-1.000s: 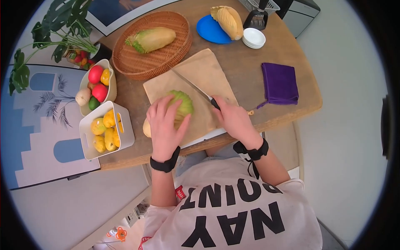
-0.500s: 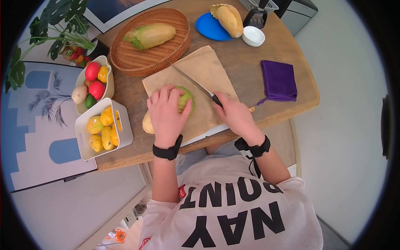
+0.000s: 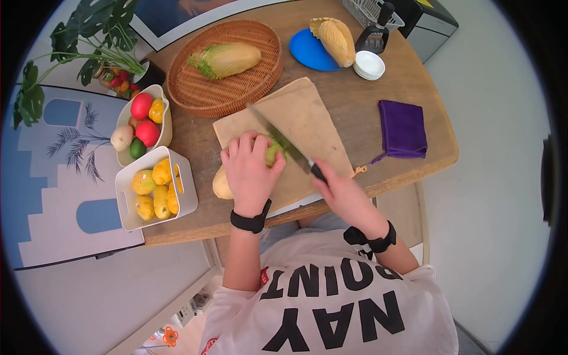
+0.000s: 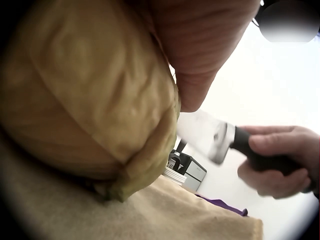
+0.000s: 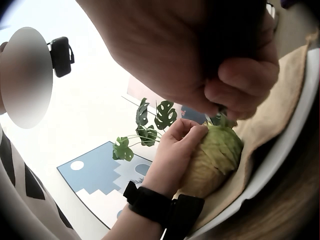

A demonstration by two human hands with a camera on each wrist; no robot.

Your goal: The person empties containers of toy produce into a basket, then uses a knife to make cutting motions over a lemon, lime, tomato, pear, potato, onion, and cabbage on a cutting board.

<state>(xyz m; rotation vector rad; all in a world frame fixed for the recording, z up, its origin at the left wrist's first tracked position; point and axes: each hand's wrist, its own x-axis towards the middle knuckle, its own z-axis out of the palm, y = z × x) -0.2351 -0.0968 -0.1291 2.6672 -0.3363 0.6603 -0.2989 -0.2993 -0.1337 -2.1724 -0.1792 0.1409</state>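
A napa cabbage (image 3: 221, 184) lies on its side on the tan cloth (image 3: 307, 115), its pale base toward the left and its green leafy end (image 5: 225, 145) toward the right. From above, my left hand (image 3: 251, 171) grips the cabbage, fingers over its top and thumb on the near side. My right hand (image 3: 346, 198) holds a knife (image 3: 287, 145) by its black handle. Its broad blade stands right at the leafy end, slanting away from me. In the left wrist view part of the blade (image 4: 202, 135) is hidden behind the cabbage and left thumb.
A wicker tray (image 3: 183, 97) with another napa cabbage (image 3: 234, 59) stands at the back. Left are two bins, one with yellow fruit (image 3: 161, 201). Back right are a blue plate (image 3: 307, 50) with a third cabbage and white bowls (image 3: 369, 65). A purple cloth (image 3: 403, 130) lies right.
The knife has come nearer to me and turned, so more of its blade side shows beside the leafy end. My left hand keeps its grip. The head view has shifted slightly.
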